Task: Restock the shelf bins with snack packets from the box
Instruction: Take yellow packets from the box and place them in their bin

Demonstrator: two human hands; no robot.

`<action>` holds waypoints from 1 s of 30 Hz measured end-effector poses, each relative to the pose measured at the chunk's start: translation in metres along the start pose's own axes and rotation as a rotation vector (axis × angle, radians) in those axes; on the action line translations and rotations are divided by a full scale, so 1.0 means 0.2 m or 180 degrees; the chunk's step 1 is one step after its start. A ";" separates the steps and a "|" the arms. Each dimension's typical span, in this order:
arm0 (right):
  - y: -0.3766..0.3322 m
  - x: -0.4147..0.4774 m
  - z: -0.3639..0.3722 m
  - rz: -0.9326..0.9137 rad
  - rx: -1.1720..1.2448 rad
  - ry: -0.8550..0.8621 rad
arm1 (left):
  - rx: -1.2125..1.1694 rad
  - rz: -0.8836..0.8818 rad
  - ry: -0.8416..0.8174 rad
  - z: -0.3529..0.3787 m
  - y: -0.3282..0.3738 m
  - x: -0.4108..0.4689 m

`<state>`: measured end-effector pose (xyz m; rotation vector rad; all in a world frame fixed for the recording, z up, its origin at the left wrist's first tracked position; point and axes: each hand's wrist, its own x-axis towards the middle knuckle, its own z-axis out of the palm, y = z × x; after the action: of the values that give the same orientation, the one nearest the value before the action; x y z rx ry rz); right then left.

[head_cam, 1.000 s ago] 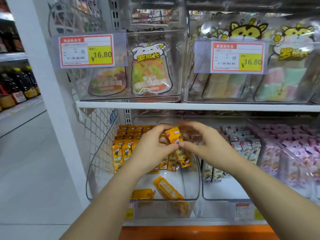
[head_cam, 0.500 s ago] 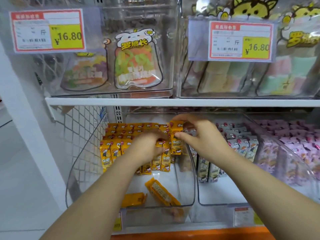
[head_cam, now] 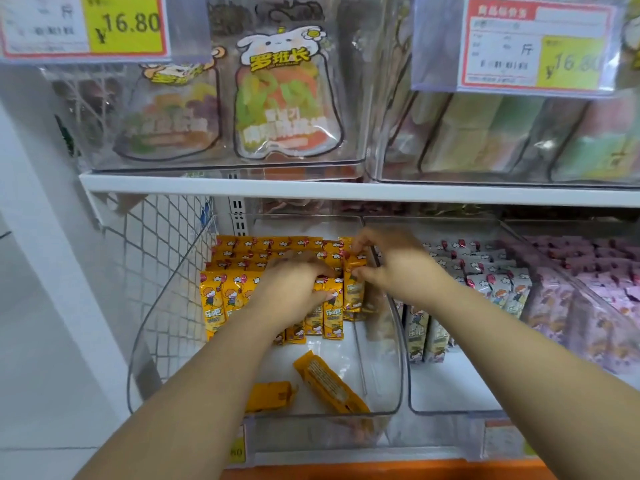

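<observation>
A white shop shelf (head_cam: 311, 188) held clear bins side by side. In the left bin (head_cam: 145, 358), yellow packets stood in a row (head_cam: 221, 299) at the far end, so their fronts faced out. The right hand (head_cam: 398, 268) pinched the top of one packet (head_cam: 354, 285) at the right end of the row, likely to slot it in straight. The left hand (head_cam: 291, 292) lay on the row, fingers bent over the tops, maybe to stop them tipping. It was too blurry to tell if it gripped. Two loose packets (head_cam: 329, 382) lay flat at the near end, not yet stood up. The box did not show.
</observation>
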<state>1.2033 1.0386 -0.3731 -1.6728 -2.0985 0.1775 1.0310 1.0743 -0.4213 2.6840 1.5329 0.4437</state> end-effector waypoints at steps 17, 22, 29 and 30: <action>0.03 -0.13 -0.02 -0.0002 0.0173 -0.0181 | -0.0900 -0.0161 0.0186 -0.10 -0.01 -0.13; 0.01 -0.31 0.03 0.0064 0.0777 0.0120 | -0.1188 -0.0095 -0.1381 -0.06 -0.01 -0.24; 0.00 -0.34 0.03 0.0048 0.0857 0.0039 | -0.0686 -0.0094 -0.1967 0.00 0.05 -0.26; 0.00 -0.35 0.03 0.0055 0.0842 0.0015 | -0.0767 -0.0071 -0.1845 -0.01 0.03 -0.26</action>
<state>1.2119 0.9738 -0.3959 -1.5315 -1.9598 0.4359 1.0114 1.0274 -0.4312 2.3154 1.2419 -0.1411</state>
